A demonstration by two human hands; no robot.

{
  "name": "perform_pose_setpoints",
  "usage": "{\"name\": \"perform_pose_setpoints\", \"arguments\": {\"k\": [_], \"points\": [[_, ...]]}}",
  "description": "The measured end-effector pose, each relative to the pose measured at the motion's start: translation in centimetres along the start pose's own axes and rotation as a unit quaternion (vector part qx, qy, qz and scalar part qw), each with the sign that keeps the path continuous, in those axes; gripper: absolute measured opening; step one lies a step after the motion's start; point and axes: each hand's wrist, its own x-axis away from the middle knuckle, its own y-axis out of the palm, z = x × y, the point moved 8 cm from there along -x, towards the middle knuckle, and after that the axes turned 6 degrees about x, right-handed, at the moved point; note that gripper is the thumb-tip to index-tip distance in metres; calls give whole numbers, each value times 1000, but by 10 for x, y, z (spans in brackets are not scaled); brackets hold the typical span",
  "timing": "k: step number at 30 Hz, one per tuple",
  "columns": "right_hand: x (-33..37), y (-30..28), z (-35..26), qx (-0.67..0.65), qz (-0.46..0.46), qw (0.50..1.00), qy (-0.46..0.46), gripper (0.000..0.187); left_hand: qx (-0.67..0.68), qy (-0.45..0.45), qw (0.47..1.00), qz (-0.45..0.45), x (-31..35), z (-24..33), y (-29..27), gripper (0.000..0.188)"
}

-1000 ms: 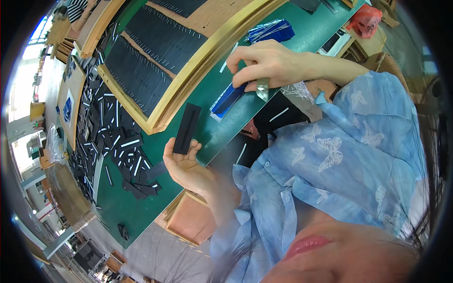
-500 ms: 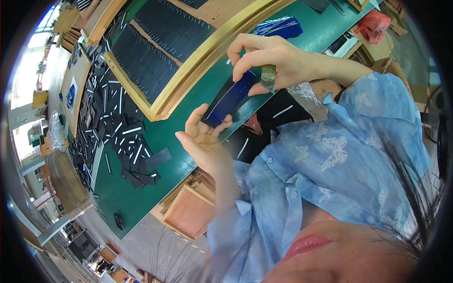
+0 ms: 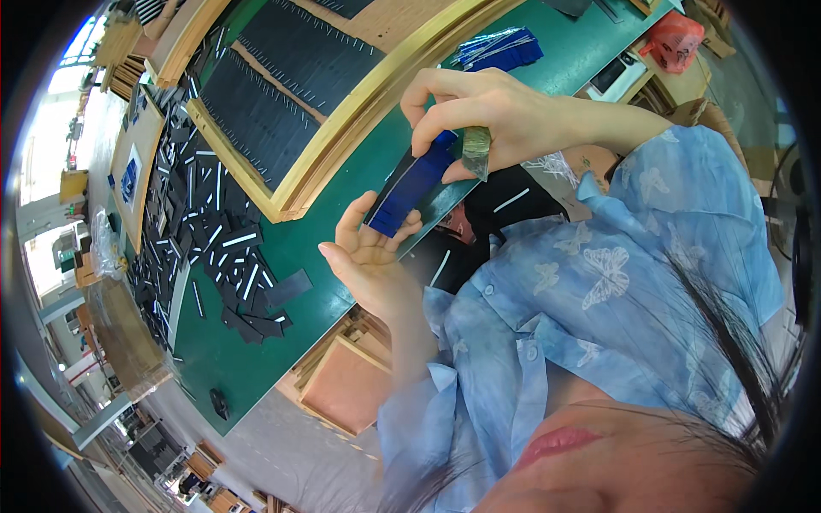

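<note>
Green worktop (image 3: 248, 374) fills the head view, blue strip (image 3: 412, 190) raised over it with a black strip (image 3: 396, 182) along its edge, right hand (image 3: 505, 115) pinching the top, half-open left hand (image 3: 376, 269) loosely cupping the bottom, probably for steadiness.

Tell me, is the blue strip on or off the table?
Off: right hand pinches the blue strip; left hand shows behind its lower end.

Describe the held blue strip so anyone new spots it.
Start at the green table, then the wooden frame on it. Right of the frame's lowest corner, the blue strip slants between the left hand and right hand. Unlike the blue bundle lying on the table, it's held.
</note>
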Motion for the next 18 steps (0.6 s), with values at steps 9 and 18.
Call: {"name": "perform_pose_setpoints", "arguments": {"k": [9,18], "points": [[5,-1,3,3,-7,1000,15,31,-1,-5,1000,12,0,0,0,57],[4,-2,1,22,-20,999,22,30,17,-8,1000,15,1,0,1,57]]}}
